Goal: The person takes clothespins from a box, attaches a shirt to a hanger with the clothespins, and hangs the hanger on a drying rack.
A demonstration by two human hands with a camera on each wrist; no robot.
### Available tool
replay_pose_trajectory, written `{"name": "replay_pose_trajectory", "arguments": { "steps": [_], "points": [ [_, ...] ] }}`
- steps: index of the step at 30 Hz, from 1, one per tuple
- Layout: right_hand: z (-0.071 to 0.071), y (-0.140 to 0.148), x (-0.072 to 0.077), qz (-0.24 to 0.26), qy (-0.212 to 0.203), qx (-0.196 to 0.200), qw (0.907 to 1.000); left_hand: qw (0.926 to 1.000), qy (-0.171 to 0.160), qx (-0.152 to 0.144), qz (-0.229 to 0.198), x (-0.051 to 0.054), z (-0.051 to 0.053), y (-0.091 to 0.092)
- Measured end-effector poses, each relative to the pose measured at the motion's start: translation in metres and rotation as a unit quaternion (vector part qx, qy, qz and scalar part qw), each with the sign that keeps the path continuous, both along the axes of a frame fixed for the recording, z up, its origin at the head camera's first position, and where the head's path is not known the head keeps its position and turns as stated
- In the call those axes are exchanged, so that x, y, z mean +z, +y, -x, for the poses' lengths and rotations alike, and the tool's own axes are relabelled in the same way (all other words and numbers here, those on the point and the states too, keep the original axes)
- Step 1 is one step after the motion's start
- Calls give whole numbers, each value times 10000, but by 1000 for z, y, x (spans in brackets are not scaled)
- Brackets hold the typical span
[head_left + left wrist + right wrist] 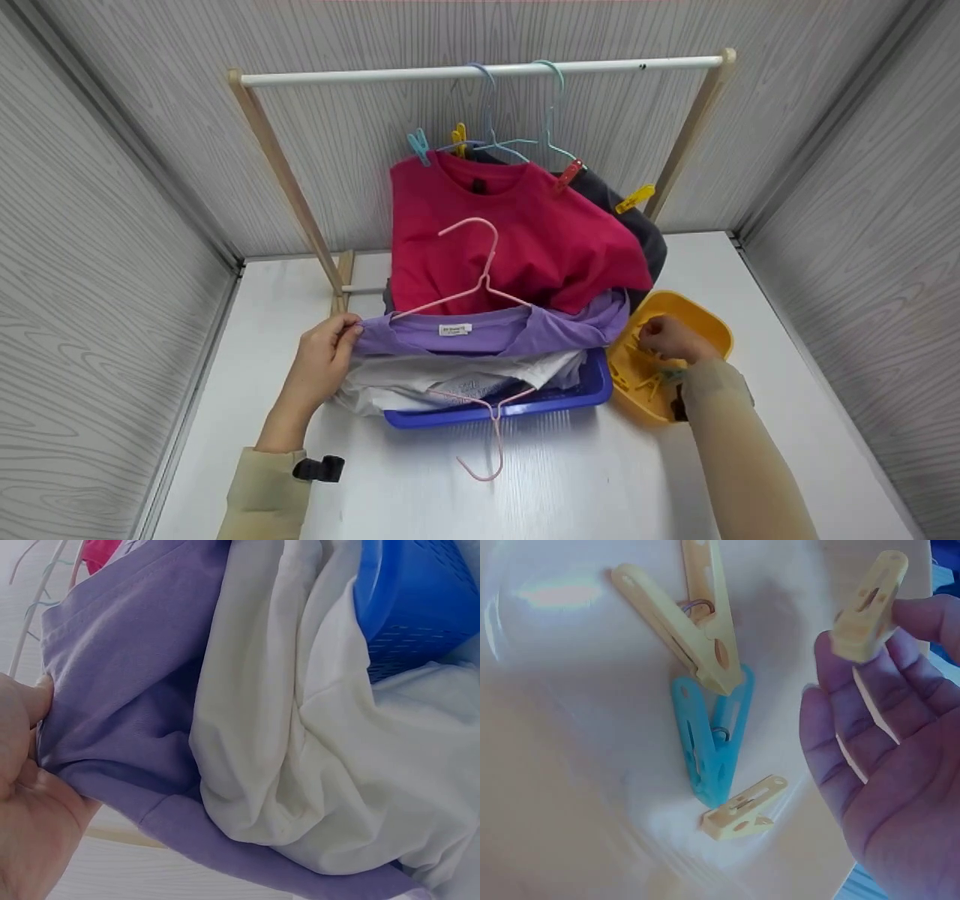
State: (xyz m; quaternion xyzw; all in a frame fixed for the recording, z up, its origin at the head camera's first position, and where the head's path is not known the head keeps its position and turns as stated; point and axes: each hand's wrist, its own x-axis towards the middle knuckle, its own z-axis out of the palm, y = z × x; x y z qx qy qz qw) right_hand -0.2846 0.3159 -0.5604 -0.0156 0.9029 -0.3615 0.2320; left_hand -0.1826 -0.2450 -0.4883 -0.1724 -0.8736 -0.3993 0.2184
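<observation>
My left hand point(326, 356) pinches the shoulder edge of a purple shirt point(487, 334), with the thumb on top of the cloth. A pink hanger point(484, 281) runs inside that shirt's neck, its hook pointing up over the red shirt. Over the yellow bin point(709, 319), my right hand point(675, 341) holds a yellow clothespin point(870, 607) between thumb and fingers. Below it in the right wrist view lie a blue clothespin point(714, 739) and other yellow clothespins point(746, 806). A white garment point(262, 690) bunches up beside the purple cloth in the left wrist view.
Behind stands a drying rack with a white rail point(405, 73). A red shirt point(495, 225) and a dark garment point(649, 232) hang there, with clothespins at their shoulders. A blue basket point(600, 379) holds the white garment, and another pink hanger point(496, 435) sticks out frontward.
</observation>
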Motion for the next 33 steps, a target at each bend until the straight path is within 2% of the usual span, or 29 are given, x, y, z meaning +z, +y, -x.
{"name": "replay_pose_trajectory", "arguments": {
  "steps": [8,12,18,22,26,33],
  "points": [
    [-5,8,4,468,-28,-189,9987,10000,-2,85,12,-1,1,-1],
    [-10,12,8,781,-53,-410,9961,9999,-130,82,46,-1,2,-1],
    [-18,18,11,824,173,-792,9933,9985,-507,-169,123,1,0,-3],
    [-23,22,12,942,440,-915,9904,9976,-606,-313,126,2,-1,-4],
    [-27,23,13,1115,824,-802,9871,9988,-408,-199,177,2,0,-4],
    [-37,10,25,1182,1349,-753,9809,9993,291,101,217,2,1,-4]
  ]
}}
